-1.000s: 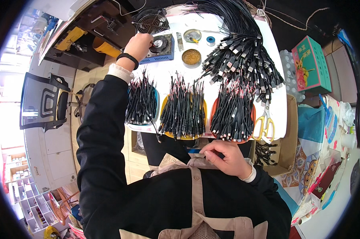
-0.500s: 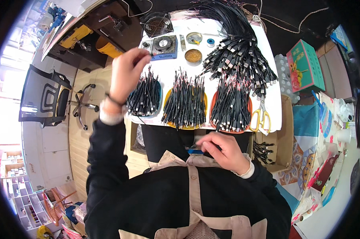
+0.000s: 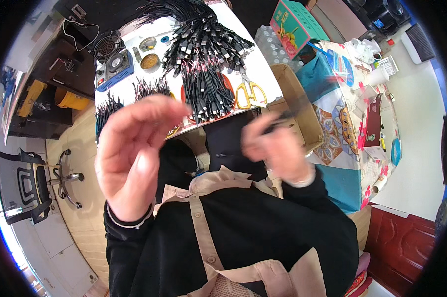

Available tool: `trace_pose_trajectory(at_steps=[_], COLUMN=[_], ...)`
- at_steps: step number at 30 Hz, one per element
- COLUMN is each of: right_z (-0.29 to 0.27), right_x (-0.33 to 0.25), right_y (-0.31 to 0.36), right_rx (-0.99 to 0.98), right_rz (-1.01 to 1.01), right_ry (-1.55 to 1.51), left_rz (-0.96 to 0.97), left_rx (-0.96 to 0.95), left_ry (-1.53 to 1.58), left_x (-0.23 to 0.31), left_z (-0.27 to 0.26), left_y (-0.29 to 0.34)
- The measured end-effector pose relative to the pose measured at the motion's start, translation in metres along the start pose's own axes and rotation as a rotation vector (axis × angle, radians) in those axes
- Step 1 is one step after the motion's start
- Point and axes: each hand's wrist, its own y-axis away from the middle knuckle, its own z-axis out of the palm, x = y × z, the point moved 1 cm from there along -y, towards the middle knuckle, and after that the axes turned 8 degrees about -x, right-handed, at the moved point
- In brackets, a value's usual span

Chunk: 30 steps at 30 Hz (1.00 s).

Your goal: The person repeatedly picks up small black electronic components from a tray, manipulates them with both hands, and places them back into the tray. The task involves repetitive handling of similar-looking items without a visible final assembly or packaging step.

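Observation:
My left hand is raised close in front of me. Its fingers curve with a gap to the thumb, and nothing shows in them. Lower right, my right hand is smeared by motion, its fingers closed around a thin dark stick-like thing too blurred to name. Beyond the hands, a bundle of short black cables with bared ends lies in an orange tray. Beside it rest yellow-handled scissors. A second cable bundle is partly hidden by my left hand, as is a third farther left.
A large heap of USB cables covers the table's far right. Behind the bundles stand a blue heating device, a fan grille and a round tin. A cardboard box and a cloth-covered table are at right.
My view has swung rightward. My left hand has come back from over the table, nearer to me. The right hand now holds a dark thin thing and is moving.

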Motion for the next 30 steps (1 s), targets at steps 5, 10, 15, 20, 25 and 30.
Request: trace_pose_trajectory(at_steps=[5, 10, 15, 20, 25, 30], right_z=[-0.085, -0.135, -0.140, -0.134, -0.136, -0.137], right_x=[-0.027, 0.067, 0.233, 0.358, 0.400, 0.379], right_y=[0.060, 0.064, 0.068, 0.078, 0.096, 0.091], right_rx=[0.703, 0.834, 0.871, 0.765, 0.803, 0.774], right_rz=[-0.330, -0.042, 0.590, 0.807, 0.735, 0.700], right_ry=[-0.028, -0.221, -0.418, -0.527, -0.373, -0.251], left_rz=[0.091, 0.139, 0.201, 0.243, 0.256, 0.281], left_rx=[-0.411, -0.512, -0.467, -0.399, -0.355, -0.314], left_ry=[0.528, 0.781, 0.844, 0.844, 0.846, 0.839], left_x=[0.011, -0.003, -0.009, -0.019, -0.025, -0.026], left_z=[0.045, 0.071, 0.076, 0.067, 0.054, 0.039], left_y=[-0.008, -0.018, -0.022, -0.026, -0.031, -0.029])
